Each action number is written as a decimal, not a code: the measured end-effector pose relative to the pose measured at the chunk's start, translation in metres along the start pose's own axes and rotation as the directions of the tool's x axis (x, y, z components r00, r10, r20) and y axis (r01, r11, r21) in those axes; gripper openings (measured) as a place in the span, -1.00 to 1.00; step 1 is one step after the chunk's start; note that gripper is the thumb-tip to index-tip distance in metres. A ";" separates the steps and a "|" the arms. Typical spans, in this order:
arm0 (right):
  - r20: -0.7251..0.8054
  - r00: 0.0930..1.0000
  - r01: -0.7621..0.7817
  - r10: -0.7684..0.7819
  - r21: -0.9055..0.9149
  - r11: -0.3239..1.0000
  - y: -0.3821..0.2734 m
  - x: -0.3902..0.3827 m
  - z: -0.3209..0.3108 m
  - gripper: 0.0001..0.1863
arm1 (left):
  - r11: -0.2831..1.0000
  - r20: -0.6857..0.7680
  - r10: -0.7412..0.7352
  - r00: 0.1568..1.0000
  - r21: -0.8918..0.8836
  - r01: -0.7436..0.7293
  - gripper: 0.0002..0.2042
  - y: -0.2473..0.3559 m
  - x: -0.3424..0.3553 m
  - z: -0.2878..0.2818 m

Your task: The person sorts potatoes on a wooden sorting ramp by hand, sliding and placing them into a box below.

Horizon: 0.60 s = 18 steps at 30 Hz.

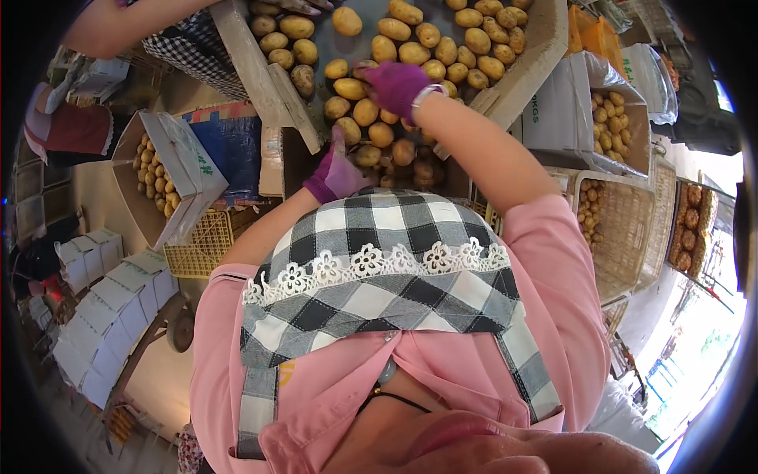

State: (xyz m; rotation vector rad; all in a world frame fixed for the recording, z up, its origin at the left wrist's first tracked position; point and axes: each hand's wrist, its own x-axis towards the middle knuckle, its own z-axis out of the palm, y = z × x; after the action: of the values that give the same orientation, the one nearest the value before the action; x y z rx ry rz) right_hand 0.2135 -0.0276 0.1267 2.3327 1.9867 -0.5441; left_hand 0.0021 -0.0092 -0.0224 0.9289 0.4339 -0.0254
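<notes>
Yellow potatoes (414,53) lie spread over a grey sorting chute (331,47) with wooden side boards. My right hand (395,87), in a purple glove, reaches across them. Its fingers are apart and bent down among the potatoes at the middle of the chute, with no potato clearly gripped. At the chute's narrow near end is my left hand (338,171), gloved in purple, thumb raised beside a potato (347,130) and fingers stretched toward the opening. Below that end, more potatoes (403,152) sit in shadow, close against my checked apron (379,229).
Boxes of potatoes stand left (178,170) and right (584,118) of the chute. Yellow crates (197,246) (632,237) flank me. A co-worker's arm (118,28) reaches in at upper left. White cartons (110,316) are stacked on a cart at lower left.
</notes>
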 end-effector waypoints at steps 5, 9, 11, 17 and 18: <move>-0.182 0.970 -0.127 0.163 0.193 0.973 -0.002 0.035 0.022 -0.51 | 0.537 0.090 -0.233 0.968 -0.819 0.205 0.04 0.030 -0.002 0.014; -0.486 0.790 -0.010 0.374 0.599 0.801 0.023 -0.052 -0.018 -0.57 | 0.449 0.063 -0.292 0.954 -0.872 0.195 0.04 0.055 -0.015 0.030; -0.717 0.540 0.052 0.440 0.551 0.833 0.072 -0.135 -0.031 -0.54 | 0.374 0.082 -0.305 0.949 -0.906 0.199 0.03 0.049 -0.015 0.023; -0.982 0.055 -0.754 0.179 0.077 0.652 0.148 -0.307 -0.015 -0.48 | 0.433 0.094 -0.303 0.948 -0.873 0.225 -0.02 0.052 -0.005 0.030; -0.934 0.147 -0.544 0.324 0.197 0.815 0.125 -0.255 -0.010 -0.58 | 0.365 0.096 -0.303 0.948 -0.907 0.209 -0.04 0.050 -0.009 0.031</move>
State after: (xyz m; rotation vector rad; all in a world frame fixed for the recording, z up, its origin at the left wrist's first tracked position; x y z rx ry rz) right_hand 0.3048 -0.2910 0.1830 3.1751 1.0782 1.3909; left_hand 0.0154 -0.0042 0.0356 -0.2790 0.5791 -0.0271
